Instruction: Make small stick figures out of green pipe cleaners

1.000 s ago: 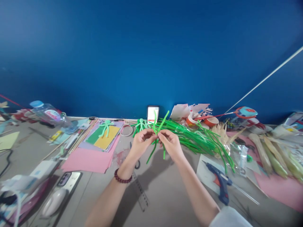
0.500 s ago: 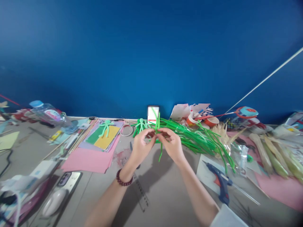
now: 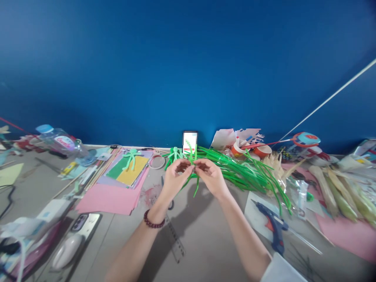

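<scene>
Green pipe cleaners are pinched between the fingertips of my left hand and my right hand, which nearly touch. Their upper ends stick up in front of a propped phone, and one end hangs below my fingers. Where they cross is hidden by my fingertips. Just behind my left hand stands a light green pipe-cleaner figure. A long bundle of green pipe cleaners lies behind and to the right of my right hand.
A hot glue gun lies on white paper at right. A clear ruler is between my forearms. Pink paper, a second green figure, a phone with a mouse and a plastic bottle are left. Corn cobs lie far right.
The upper ends of the held pipe cleaners have dropped lower and bent, and the hanging end has swung slightly left. Both hands stay in nearly the same place, still pinching.
</scene>
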The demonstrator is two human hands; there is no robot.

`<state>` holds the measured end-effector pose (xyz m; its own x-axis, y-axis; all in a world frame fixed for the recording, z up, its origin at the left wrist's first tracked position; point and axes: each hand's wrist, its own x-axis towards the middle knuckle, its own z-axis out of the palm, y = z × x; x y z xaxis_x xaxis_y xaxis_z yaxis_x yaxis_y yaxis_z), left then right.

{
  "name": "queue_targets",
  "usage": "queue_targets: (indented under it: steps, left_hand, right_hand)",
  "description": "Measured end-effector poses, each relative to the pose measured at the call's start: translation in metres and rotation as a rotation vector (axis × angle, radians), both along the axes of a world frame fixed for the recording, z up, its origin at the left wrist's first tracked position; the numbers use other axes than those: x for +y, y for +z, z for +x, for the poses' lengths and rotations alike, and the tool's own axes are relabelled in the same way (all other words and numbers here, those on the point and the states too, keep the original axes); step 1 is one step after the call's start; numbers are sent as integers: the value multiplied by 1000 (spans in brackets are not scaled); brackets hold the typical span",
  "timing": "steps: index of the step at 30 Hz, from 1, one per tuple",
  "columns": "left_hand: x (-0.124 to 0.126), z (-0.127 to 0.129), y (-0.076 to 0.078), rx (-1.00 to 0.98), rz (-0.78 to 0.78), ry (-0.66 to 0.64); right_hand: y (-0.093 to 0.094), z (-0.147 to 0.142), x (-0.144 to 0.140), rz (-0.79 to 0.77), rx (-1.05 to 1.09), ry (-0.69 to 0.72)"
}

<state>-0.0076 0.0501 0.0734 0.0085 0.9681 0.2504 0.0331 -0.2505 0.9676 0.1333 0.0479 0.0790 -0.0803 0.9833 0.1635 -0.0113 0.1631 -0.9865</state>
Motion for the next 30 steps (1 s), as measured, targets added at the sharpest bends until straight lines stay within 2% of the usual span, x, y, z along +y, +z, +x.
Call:
queue_targets:
  steps: [3,5,15,18,24,30]
  left_hand:
    - [2,0,-2,-25,-79,-26]
    - [3,0,-2,1,-102,-12]
    - [0,4,-6,-31,13,56]
    - [-2,8,-4,-123,-5,44]
    - [-3,13,-4,-388,-148,-3]
    - [-4,12,-3,-499,-205,-91]
  right_hand:
    - [0,-2,-1,78,-45,-18]
    - [-2,-3,-1,78,-24,-19]
    - [-5,-6,-1,-25,82,-88]
    - [-4,-5,-1,-64,141,-73]
    - [1,-3,-2,-134,324,-16]
    - [7,-2,-4,-156,410,46]
